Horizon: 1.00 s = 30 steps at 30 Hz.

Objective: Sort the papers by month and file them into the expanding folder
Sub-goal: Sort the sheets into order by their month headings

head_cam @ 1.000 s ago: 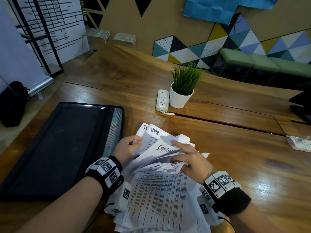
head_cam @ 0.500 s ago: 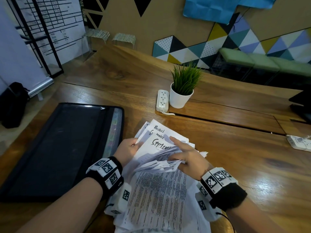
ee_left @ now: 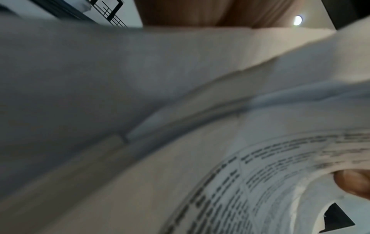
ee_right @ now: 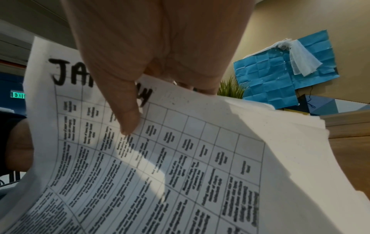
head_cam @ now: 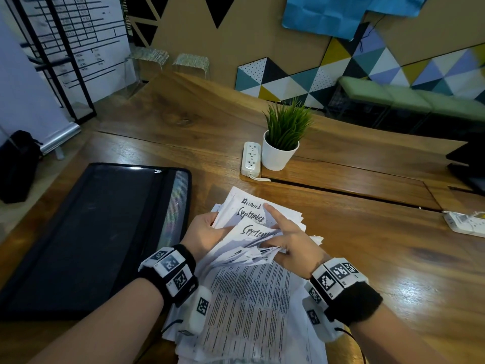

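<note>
Expanding folder point(head_cam: 86, 232): one, black, lying flat on the wooden table point(head_cam: 367, 258) at far left, just beside the papers; seen only in the head view.
Left hand point(head_cam: 203, 233): fingers curled round the left edge of the papers point(head_cam: 252, 298), thumb on top of the fanned sheets. The left wrist view shows only blurred sheets point(ee_left: 180, 79) and one fingertip point(ee_left: 354, 182) at its right edge.
Papers: one loose stack held over the table in front of the person, top edges fanned out; sheet count cannot be told. Head view shows handwritten headings, two reading "September". Only the right wrist view shows a gridded sheet point(ee_right: 160, 166) headed "JA…", partly hidden by the thumb point(ee_right: 124, 107).
Right hand point(head_cam: 288, 240): index finger straight, tip on an upper sheet; thumb and remaining fingers pinch the lower sheets.
Power strip point(head_cam: 251, 158): one, touching the plant pot.
Potted plant point(head_cam: 282, 143): one, white pot, beyond the papers.
</note>
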Each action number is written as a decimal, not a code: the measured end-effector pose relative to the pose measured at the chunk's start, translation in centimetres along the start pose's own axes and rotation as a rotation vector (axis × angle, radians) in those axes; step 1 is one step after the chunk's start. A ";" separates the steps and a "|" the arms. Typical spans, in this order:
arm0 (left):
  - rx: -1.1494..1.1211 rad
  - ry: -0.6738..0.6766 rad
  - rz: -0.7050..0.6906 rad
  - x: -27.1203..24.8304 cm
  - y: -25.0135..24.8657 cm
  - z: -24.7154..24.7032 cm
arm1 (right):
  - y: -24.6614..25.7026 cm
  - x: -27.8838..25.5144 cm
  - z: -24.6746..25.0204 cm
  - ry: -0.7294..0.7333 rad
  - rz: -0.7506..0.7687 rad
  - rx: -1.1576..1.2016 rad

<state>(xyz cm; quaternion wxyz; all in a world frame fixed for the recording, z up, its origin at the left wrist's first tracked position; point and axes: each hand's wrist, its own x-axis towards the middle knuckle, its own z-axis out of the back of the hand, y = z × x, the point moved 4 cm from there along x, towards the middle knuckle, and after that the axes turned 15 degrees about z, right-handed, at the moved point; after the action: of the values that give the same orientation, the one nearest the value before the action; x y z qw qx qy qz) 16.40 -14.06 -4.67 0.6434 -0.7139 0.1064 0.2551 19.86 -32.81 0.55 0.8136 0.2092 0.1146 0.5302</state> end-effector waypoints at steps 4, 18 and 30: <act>0.019 0.018 -0.096 -0.3 -0.4 0.6 | 0.3 0.4 0.4 -0.013 -0.016 0.028; -0.065 -0.114 -0.123 -0.1 -0.7 1.0 | 0.0 -1.0 -0.3 -0.060 0.032 0.025; 0.151 -0.021 -0.157 -0.6 -0.1 0.7 | 0.0 -0.6 -0.1 -0.036 0.027 0.035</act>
<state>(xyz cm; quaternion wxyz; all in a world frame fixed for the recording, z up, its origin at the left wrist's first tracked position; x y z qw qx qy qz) 15.75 -13.51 -4.29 0.7145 -0.6668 0.0621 0.2025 19.59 -33.34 0.44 0.8045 0.2344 0.1061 0.5353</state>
